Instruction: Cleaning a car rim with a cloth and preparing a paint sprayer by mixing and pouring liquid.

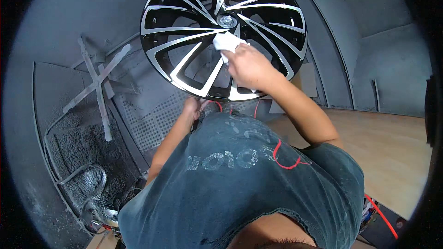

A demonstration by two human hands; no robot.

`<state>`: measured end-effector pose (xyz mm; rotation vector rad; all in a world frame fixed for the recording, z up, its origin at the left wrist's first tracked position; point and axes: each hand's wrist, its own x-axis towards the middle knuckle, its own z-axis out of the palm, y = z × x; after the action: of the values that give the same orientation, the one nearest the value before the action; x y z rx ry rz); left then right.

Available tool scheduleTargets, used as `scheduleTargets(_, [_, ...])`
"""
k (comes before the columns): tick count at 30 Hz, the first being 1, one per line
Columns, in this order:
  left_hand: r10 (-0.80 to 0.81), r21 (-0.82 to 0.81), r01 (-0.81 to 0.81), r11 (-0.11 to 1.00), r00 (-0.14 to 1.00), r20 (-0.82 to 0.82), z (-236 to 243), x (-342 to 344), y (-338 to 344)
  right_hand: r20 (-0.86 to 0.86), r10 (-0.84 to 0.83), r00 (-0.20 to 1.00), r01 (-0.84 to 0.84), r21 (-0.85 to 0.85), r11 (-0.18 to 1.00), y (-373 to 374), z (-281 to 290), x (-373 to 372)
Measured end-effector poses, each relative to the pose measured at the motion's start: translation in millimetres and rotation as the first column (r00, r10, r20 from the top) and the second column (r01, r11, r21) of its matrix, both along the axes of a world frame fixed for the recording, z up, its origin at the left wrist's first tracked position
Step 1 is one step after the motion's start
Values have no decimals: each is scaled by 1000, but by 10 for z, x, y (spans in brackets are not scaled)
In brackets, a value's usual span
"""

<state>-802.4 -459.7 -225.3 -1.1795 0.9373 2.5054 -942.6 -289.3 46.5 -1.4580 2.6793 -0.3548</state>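
A black alloy wheel [206,93] with bright silver spoke faces lies face up in front of me. My right hand [253,68] reaches over its near half and presses a crumpled white wipe [227,42] against the spokes, just below the hub. At the hub, the centre [226,20] looks silvery and crinkled. My left hand [192,107] is low by the wheel's near left edge, its fingers curled. Something dark shows beneath that hand, but I cannot make out what it holds.
Left of the wheel stands a grey-coated cross-shaped stand [98,82]. A perforated panel [154,120] lies below it. A red hose [216,104] loops between my body and the wheel. Grey booth walls [387,60] surround me, with a tan board-like surface [369,145] at right.
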Motion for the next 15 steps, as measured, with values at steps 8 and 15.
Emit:
scheduleTargets(8, [9, -12, -9, 1000, 1000, 9, 35, 15, 24, -66, -90, 994, 97, 110, 989, -67, -113, -539])
scheduleTargets(15, [-33, 8, 33, 999, 999, -32, -86, 23, -15, 20, -228, 974, 224, 115, 968, -81, -127, -625])
